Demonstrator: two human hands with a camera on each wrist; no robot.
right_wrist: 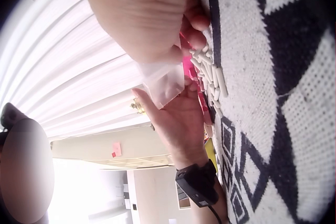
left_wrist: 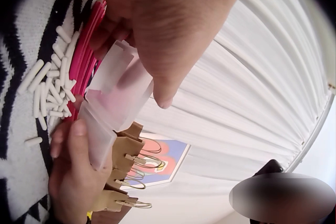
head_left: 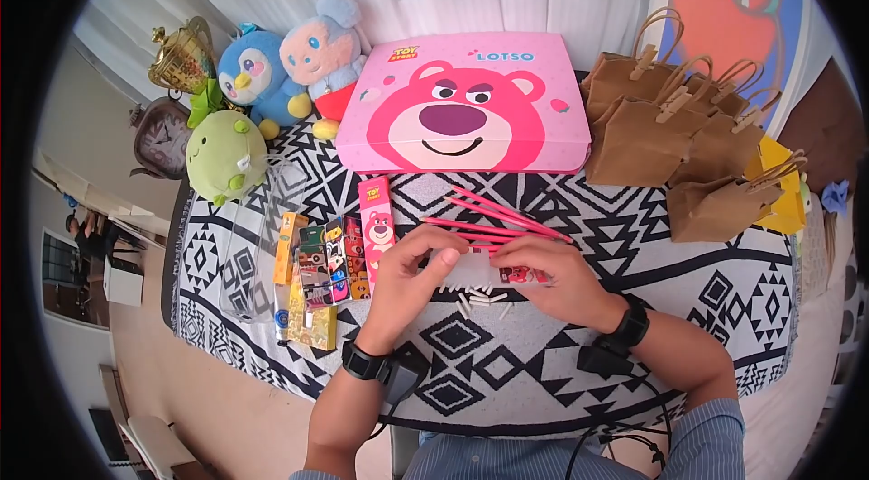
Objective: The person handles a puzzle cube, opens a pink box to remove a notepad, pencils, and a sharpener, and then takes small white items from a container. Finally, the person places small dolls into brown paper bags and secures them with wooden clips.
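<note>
A small translucent plastic box [head_left: 471, 270] [left_wrist: 126, 87] [right_wrist: 164, 83], its lid swung back, is held between both hands just above the table. My right hand [head_left: 566, 285] [left_wrist: 76, 169] [right_wrist: 142, 14] grips one side, thumb on the near face. At the other side, my left hand [head_left: 403, 285] [left_wrist: 173, 19] [right_wrist: 181, 124] has its fingers bent behind the box, with the thumb held apart. Short white sticks [head_left: 484, 299] [left_wrist: 50, 90] [right_wrist: 210, 74] lie scattered beneath. Pink pencils [head_left: 493, 219] [left_wrist: 84, 50] lie behind the hands. A red-pink printed packet [head_left: 523, 274] shows by the right fingers.
A large pink bear box [head_left: 466, 109] stands at the back, plush toys [head_left: 258, 72] and a green plush [head_left: 226, 157] to its left, brown paper bags [head_left: 638, 140] to its right. Left of the hands lie a pink narrow box [head_left: 374, 208], patterned packs [head_left: 330, 263] and a yellow box [head_left: 312, 321].
</note>
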